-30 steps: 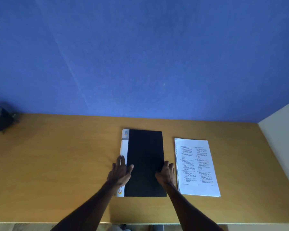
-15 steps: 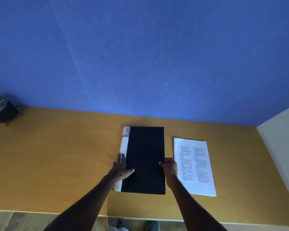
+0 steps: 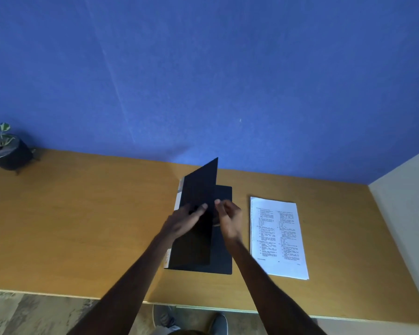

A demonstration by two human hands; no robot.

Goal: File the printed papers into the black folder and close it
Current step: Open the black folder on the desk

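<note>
The black folder (image 3: 221,259) lies in the middle of the wooden desk (image 3: 82,226), its white spine at the left. Its front cover (image 3: 198,189) stands lifted, tilted up towards the left, with the dark inside showing beneath it. My left hand (image 3: 184,220) presses flat against the outer face of the cover. My right hand (image 3: 229,217) pinches the cover's free edge between thumb and fingers. The stack of printed papers (image 3: 277,238) lies flat on the desk just right of the folder, untouched.
A small potted plant in a dark pot (image 3: 6,149) stands at the desk's far left by the blue wall (image 3: 203,81). A pale side wall (image 3: 406,201) bounds the desk on the right. The desk's front edge (image 3: 58,293) runs below my arms, floor and shoes under it.
The folder was shut flat with both hands resting on it. Now the front cover is raised and swung leftwards, held by both hands. The papers have not moved.
</note>
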